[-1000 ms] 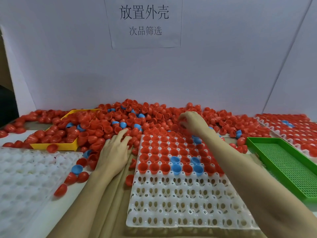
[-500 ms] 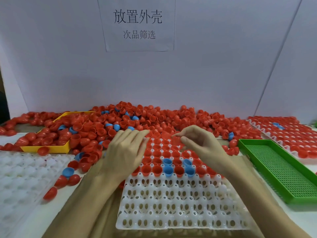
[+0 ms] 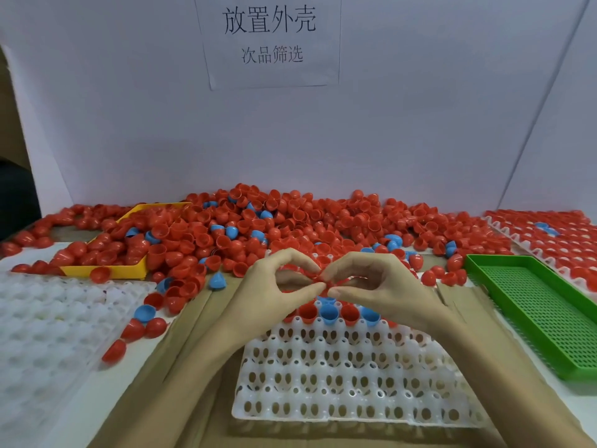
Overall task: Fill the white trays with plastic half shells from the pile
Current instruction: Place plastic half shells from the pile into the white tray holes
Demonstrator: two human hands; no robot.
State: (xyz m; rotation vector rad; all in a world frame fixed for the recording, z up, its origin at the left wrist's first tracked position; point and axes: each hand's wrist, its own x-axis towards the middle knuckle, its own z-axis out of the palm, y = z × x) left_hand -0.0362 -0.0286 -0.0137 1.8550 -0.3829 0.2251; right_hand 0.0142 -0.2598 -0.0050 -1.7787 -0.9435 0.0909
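Red shell [image 3: 323, 275] now pinched between both hands, left [image 3: 274, 292] and right [image 3: 378, 289], brought together above the tray [image 3: 355, 383]; earlier they worked apart; placement likely follows.

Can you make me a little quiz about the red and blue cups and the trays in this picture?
1. True or false: the green tray on the right is full of shells.
2. The left hand and right hand meet over the middle white tray. What colour is the shell piece pinched between them? A red, B blue, C yellow.
3. Fill the gap: in the front filled row of the middle white tray, the shells are red and ____.

Key
1. False: it shows no shells inside.
2. A.
3. Blue.
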